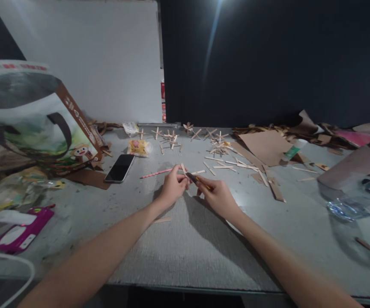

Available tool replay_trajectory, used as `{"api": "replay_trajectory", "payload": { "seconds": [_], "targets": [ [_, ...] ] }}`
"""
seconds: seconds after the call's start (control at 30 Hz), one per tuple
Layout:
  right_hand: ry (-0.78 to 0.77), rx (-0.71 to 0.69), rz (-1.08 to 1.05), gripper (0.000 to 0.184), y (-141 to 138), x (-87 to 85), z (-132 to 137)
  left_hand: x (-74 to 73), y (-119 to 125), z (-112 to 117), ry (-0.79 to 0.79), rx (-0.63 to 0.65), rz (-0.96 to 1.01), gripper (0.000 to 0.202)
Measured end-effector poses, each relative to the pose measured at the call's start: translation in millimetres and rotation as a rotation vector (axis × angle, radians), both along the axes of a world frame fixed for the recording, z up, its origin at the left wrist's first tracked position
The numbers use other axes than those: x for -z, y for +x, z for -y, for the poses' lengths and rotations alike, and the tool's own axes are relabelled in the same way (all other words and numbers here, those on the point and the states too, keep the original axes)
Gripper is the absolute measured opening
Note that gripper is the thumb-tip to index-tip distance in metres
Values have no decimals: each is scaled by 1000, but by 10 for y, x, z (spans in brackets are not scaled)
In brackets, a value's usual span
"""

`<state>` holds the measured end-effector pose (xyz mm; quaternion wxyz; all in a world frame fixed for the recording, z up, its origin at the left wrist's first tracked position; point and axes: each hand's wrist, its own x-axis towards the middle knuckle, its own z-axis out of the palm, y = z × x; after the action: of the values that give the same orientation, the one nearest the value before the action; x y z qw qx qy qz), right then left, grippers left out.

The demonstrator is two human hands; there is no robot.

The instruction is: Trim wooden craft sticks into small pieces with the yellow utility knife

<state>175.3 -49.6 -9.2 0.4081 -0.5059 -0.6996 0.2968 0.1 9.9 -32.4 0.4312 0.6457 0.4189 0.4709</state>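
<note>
In the middle of the table, my left hand (172, 187) pinches a small wooden craft stick (183, 168) that points upward from the fingers. My right hand (219, 196) is closed around a dark utility knife (192, 177) with yellow marks. Its tip meets the stick close to my left fingertips; whether it cuts into the wood cannot be made out. Another pale stick (199, 172) shows just behind the knife. Beside my left hand lies a pink striped pencil (155, 173). A loose stick (162, 220) rests near my left forearm.
Several crossed-stick pieces (171, 139) stand at the back, with loose sticks (225, 167) to the right. A phone (120, 168), a yellow packet (139, 147), a large bag (40, 128) and a purple device (22, 231) lie left. Cardboard (265, 145) and a clear plastic cup (345, 209) are right.
</note>
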Motion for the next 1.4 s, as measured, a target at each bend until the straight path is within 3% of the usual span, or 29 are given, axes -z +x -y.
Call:
{"api": "replay_trajectory", "payload": {
  "seconds": [0.17,0.47,0.93,1.17,1.4],
  "targets": [
    [-62,4,-53,53,21,-18,-23,-14,-6,3,44,1,-43,23],
    [85,55,177,45,47,-17,20,-28,-41,32,177,-1,-265,31],
    [163,73,466,45,18,-17,79,-4,-28,41,186,-13,-288,38],
    [66,2,183,42,56,-81,52,-75,-20,68,162,-16,-212,27],
    [20,24,-12,48,24,-25,16,-25,9,22,40,10,44,22]
  ]
}}
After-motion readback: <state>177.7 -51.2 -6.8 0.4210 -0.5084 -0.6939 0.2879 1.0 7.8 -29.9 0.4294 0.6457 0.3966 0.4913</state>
